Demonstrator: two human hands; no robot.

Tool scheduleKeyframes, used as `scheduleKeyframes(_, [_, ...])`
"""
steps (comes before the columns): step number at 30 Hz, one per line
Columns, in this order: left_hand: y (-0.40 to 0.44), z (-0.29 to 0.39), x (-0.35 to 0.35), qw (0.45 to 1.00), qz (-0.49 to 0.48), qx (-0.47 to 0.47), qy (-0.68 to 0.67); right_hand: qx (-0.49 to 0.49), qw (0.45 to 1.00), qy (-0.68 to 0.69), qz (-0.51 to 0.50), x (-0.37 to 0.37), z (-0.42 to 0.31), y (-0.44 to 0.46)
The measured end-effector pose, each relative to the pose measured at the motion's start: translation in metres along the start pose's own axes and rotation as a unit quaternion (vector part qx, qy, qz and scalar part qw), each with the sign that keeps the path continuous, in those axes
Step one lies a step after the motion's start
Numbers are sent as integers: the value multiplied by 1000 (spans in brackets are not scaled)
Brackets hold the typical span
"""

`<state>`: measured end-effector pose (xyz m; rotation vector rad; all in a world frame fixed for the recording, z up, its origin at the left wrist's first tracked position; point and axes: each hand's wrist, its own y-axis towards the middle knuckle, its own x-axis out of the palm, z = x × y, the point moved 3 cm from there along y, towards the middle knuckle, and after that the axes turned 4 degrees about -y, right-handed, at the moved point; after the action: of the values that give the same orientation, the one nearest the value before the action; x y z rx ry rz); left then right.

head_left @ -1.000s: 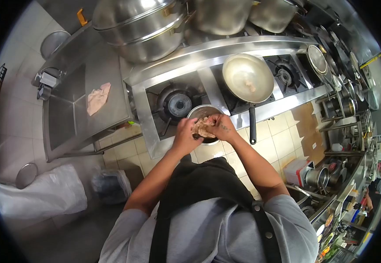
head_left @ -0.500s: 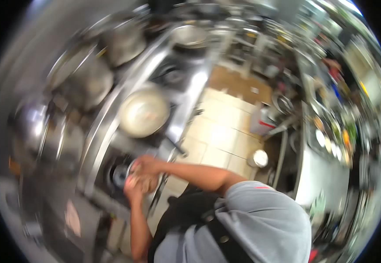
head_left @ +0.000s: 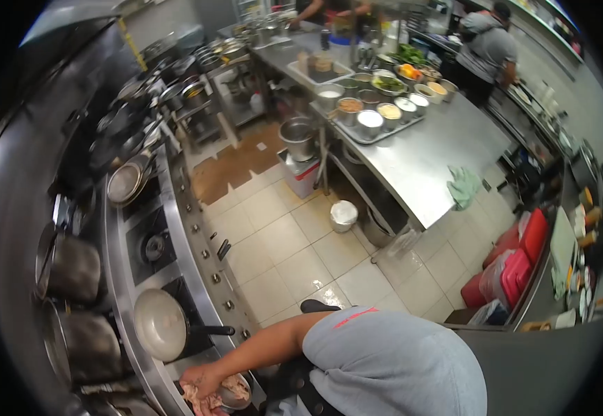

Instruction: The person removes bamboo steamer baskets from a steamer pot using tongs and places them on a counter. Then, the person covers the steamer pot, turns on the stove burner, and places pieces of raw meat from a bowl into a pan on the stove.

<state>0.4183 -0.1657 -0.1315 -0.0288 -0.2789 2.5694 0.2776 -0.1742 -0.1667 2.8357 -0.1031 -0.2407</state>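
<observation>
Raw meat (head_left: 236,385) at the right hand (head_left: 201,379)
Fingers seem clenched on it, metal pot (head_left: 232,401) just beside; long axis unclear

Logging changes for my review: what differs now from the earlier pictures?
The head view has swung right, bringing more of the prep table into sight, and the left hand can no longer be made out. No release is visible. The right hand still holds meat at the metal bowl; the frying pan stays on the stove.
</observation>
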Motion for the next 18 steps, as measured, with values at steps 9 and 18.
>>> scheduleKeyframes(9, [18,16,52,998,-56,5,-18,-1,987,-122,103,-13,-19,-15])
scheduleKeyframes(18, [21,21,67,996,-89,5,-30,-134,968,-207,45,3,-17,-17])
